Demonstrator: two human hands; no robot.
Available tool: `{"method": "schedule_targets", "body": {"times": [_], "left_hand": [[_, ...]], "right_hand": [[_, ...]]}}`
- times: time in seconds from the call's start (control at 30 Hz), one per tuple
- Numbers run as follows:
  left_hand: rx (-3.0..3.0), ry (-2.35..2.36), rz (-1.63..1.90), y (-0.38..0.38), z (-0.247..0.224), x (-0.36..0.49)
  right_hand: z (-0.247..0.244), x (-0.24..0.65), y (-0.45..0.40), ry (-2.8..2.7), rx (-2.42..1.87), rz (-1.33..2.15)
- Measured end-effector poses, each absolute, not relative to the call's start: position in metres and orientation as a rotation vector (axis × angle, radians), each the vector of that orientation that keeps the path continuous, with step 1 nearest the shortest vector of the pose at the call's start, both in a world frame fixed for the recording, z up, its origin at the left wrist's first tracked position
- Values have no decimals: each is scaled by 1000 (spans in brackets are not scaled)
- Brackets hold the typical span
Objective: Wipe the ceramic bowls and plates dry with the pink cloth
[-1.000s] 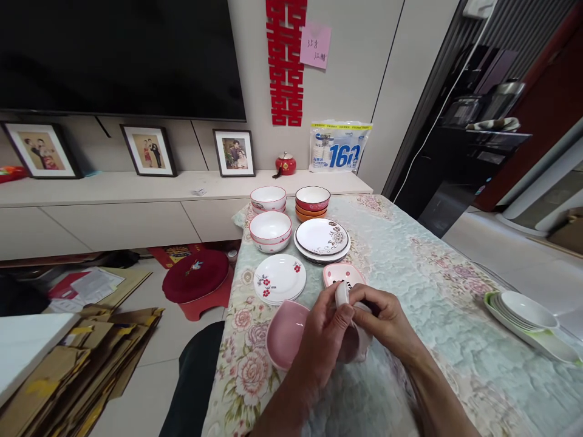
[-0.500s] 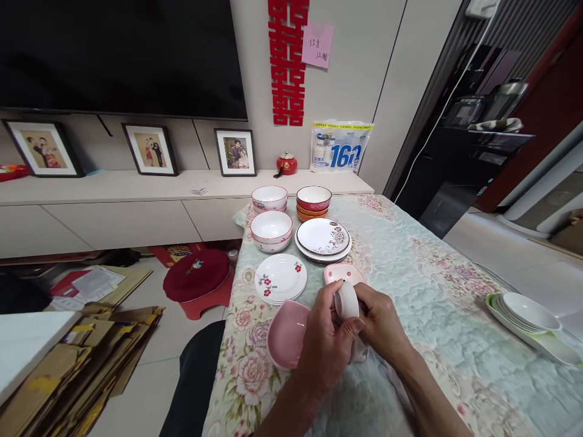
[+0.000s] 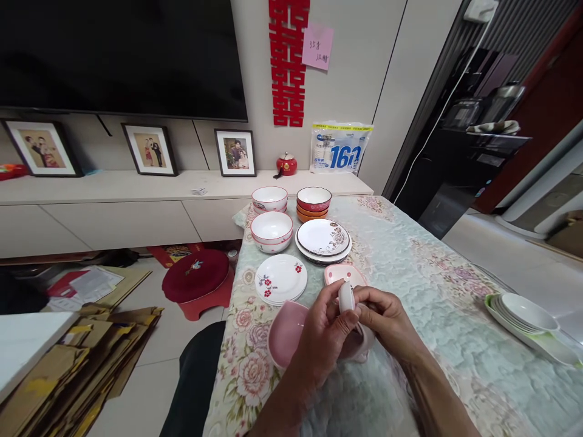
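Both hands meet above the front part of the flowered tablecloth. Between them is a small white dish (image 3: 347,297), tilted on edge. My left hand (image 3: 325,328) has its fingers and thumb closed round the dish's left side. My right hand (image 3: 385,315) pinches at its right side, with a pale cloth (image 3: 363,345) hanging below the fingers. Left of my left hand lies a pink bowl (image 3: 285,334), partly covered by it. Just beyond the hands sits a pink-rimmed dish with pink dots (image 3: 344,273).
Flowered white plates (image 3: 282,278), brown-patterned plates (image 3: 322,235), red-rimmed bowls (image 3: 271,227) and a red and orange bowl stack (image 3: 313,200) stand farther back. Green-edged dishes (image 3: 531,312) lie at the right. A red stool (image 3: 198,276) is beside the table.
The small dish is turned more edge-on. My right hand has shifted slightly right, its fingers now extended more toward the dish, and more of the cloth shows below.
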State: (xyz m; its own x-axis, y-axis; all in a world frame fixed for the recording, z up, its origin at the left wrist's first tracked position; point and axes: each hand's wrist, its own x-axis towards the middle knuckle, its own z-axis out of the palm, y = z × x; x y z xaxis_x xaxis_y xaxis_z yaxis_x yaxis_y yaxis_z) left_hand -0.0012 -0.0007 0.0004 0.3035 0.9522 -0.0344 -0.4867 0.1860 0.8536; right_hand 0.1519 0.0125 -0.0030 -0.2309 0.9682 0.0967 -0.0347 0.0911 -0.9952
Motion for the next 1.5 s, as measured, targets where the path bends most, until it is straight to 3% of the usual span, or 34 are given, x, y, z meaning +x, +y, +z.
{"method": "schedule_targets", "body": {"times": [0.23,0.53,0.7,0.83,1.1,1.4,1.5], "left_hand": [[953,771,1118,5,-9,-5],[831,690,1109,5,-3,-5],[803,743,1072,6,-2,-6],[1242,1064,1077,7,-3,-11],[1684,1304,1009,6,-5,-13],[1706,1292,1279,3,-3,-10],[1761,1295,1225,4,-2,-10]], "right_hand": [[-2,158,18,-2042,-1050,755],[-16,149,21,-1908,-1217,76],[-16,152,22,-1568,-1299,250],[-12,148,20,-1516,-1193,453],[-6,143,14,-1899,-984,175],[-14,140,19,-1789,-1124,463],[-11,139,17,-1727,-1162,366]]}}
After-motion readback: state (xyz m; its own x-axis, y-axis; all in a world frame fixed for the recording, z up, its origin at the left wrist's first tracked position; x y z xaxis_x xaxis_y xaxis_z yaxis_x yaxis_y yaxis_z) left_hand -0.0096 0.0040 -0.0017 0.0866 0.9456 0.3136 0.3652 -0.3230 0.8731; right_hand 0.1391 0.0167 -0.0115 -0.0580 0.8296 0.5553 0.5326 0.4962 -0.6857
